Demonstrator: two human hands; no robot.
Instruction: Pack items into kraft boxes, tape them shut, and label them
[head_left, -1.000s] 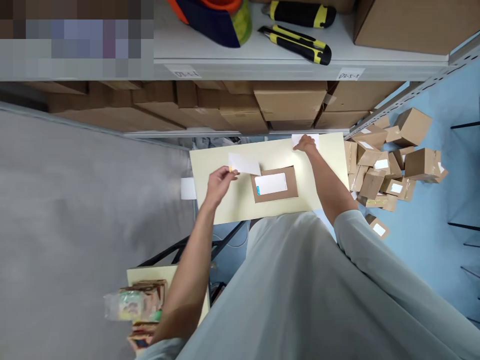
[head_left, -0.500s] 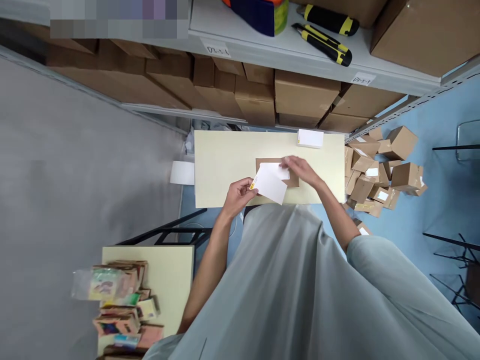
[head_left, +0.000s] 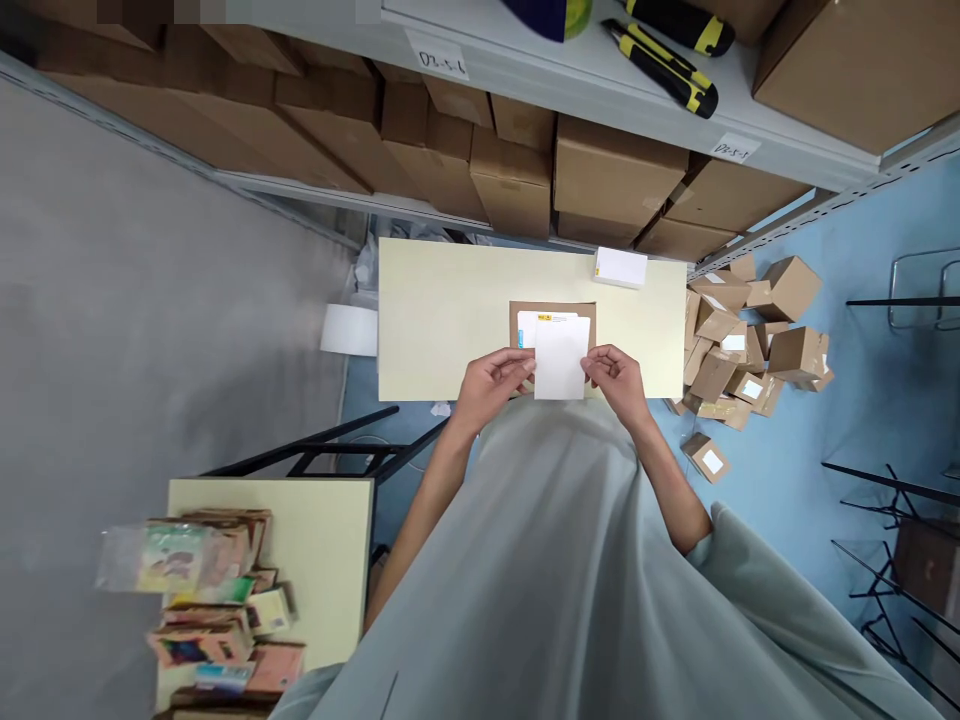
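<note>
A white label sheet (head_left: 562, 360) with a small yellow mark along its top edge is held upright between both hands, close to my body. My left hand (head_left: 491, 385) pinches its left edge, and my right hand (head_left: 616, 382) pinches the right edge. Beneath and behind the sheet, a flat brown cardboard piece (head_left: 553, 307) lies on the pale yellow table (head_left: 442, 320). On that cardboard rests another white label (head_left: 526, 328) with a blue mark, partly covered by the held sheet. Farther back on the table stands a stack of white labels (head_left: 621, 268).
Cardboard boxes (head_left: 619, 175) fill the shelf beyond the table, with two utility knives (head_left: 667, 70) on the upper shelf. Several small parcels (head_left: 720, 375) lie heaped on the blue floor at right. A second table (head_left: 330, 560) at lower left carries piled packets (head_left: 210, 640).
The sheet has turned from slanted to straight and come slightly right. My right hand has left the label on the cardboard and now grips the sheet's right edge. The view has shifted a little.
</note>
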